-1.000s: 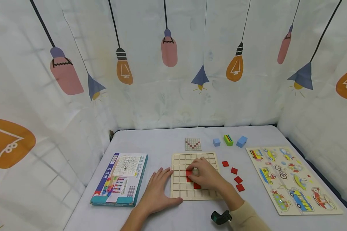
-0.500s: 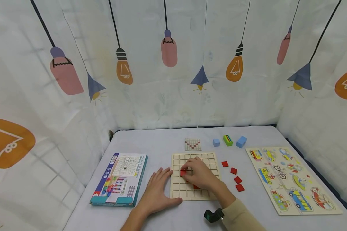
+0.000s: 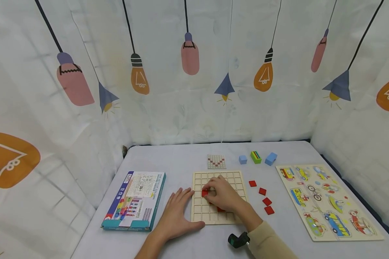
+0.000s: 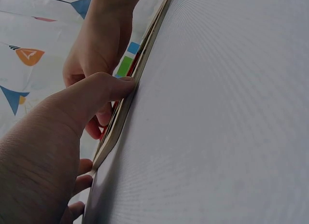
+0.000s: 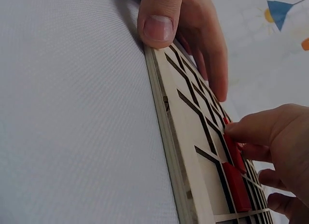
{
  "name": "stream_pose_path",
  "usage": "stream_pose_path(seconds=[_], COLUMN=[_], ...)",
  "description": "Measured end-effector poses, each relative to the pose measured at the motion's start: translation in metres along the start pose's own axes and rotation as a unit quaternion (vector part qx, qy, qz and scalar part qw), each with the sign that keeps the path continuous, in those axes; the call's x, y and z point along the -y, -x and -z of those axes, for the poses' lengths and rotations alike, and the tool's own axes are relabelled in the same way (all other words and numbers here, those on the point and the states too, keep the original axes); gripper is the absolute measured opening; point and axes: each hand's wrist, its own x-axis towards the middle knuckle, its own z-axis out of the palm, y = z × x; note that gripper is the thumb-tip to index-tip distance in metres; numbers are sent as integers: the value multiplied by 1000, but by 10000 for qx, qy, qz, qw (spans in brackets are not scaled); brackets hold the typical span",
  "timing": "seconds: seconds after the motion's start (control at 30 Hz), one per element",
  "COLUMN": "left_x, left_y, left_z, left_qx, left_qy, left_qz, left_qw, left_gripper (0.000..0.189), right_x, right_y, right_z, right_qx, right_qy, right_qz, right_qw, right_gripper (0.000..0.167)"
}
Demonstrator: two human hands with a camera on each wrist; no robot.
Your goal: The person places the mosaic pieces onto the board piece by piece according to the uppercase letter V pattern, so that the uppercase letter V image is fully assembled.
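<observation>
A wooden grid board lies flat on the white table. My left hand rests at its left side with fingers spread; in the right wrist view the thumb presses on the board's near edge. Over the left-middle cells, my right hand pinches a red square tile between thumb and fingertips. Another red tile sits in a cell nearer to me in the right wrist view. My right hand partly hides the tiles in the head view.
Several loose red tiles lie right of the board. Beyond it is a small pattern card, with blue blocks and a green striped block to its right. A boxed set lies left, a picture puzzle board right.
My right hand has shifted left by about one cell, carrying the red tile, and has hardly moved over the last half second. The left hand stays in place.
</observation>
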Motion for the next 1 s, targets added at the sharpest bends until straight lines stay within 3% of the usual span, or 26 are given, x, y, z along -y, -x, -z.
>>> stream_pose_path(seconds=[0.37, 0.6, 1.0], left_x=[-1, 0, -2], left_y=[-1, -1, -1], left_z=[1, -2, 0], left_qx=[19, -18, -27], left_qy=[30, -63, -20], left_qz=[19, -6, 56], left_qw=[10000, 10000, 10000], left_gripper=[120, 121, 120], right_x=[-2, -1, -8], right_y=[2, 11, 24], right_z=[1, 10, 18], right_qx=[79, -79, -33], right_qy=[-8, -101, -264], right_qz=[91, 190, -112], right_qw=[9999, 9997, 9996], right_gripper=[26, 25, 27])
